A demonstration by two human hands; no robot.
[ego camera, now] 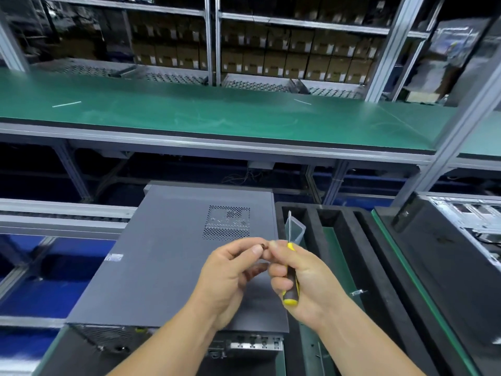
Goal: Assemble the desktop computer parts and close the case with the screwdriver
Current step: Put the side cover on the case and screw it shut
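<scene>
While your left hand (230, 270) pinches a small dark screw (262, 246) between thumb and fingertips, your right hand (301, 278) wraps its grip around the black-and-yellow handle of the screwdriver (289, 267), shaft pointing up toward the upper middle of the frame. You hold both just above the computer case (168, 256), which lies on its side at the lower centre of the frame with its grey side panel already on and its vent grille facing up. That suggests you are at the closing step: bringing screw and tool together at chest height lets you seat the screw on the tip, or orient it, before carrying it to the rear edge of the case near the bottom of the frame, where the ports show. Keeping the shaft upright keeps the tip clear of the panel. To the right, a black foam tray (385, 267) with long slots sits touching the case, handy for parts. Across the upper frame runs a green tabletop (217, 109).
</scene>
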